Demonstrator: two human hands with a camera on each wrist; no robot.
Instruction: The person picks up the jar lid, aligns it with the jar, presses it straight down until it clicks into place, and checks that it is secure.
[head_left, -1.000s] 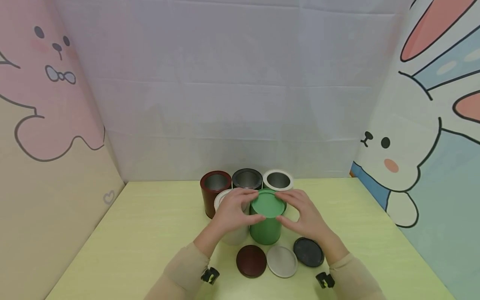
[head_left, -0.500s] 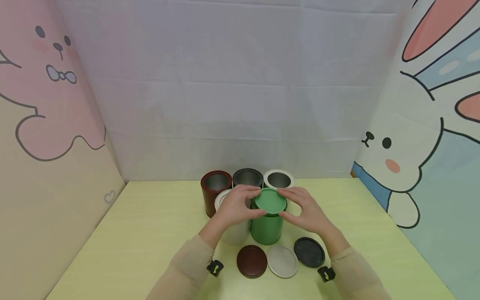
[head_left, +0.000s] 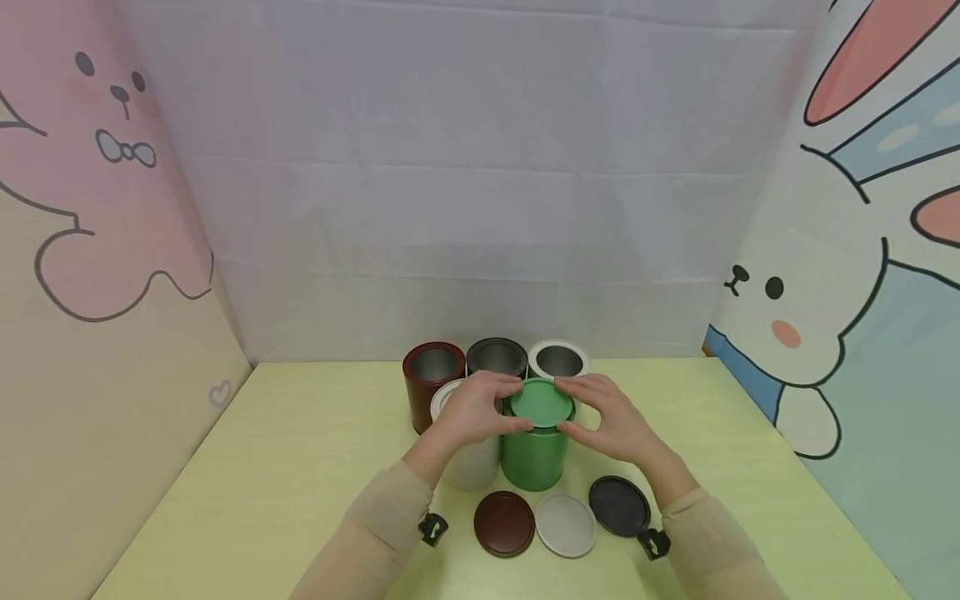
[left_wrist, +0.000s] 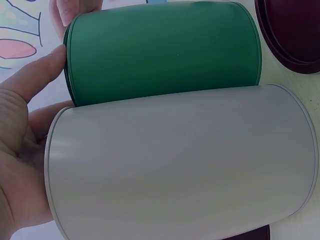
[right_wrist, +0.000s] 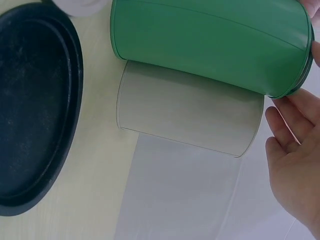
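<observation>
You have both hands on the green lid, one on each side, with a space between them. Your left hand (head_left: 474, 410) pinches its left edge, and your right hand (head_left: 609, 418) pinches its right edge. The green lid (head_left: 542, 403) is at the top of the green can (head_left: 534, 461). You can't tell if it is all the way down.

The green can stands up on the table (head_left: 300, 467). Just left of it is a white can (head_left: 471, 467), partly hidden by your left hand. Behind the green can, from left to right, are a dark red can (head_left: 422, 404), a black can (head_left: 497, 356) and another white can (head_left: 558, 362), all with open tops. In front of the green can lie a dark red lid (head_left: 504, 524) and a white lid (head_left: 566, 526). A black lid (head_left: 619, 506) lies in front of it too, off to the right.
</observation>
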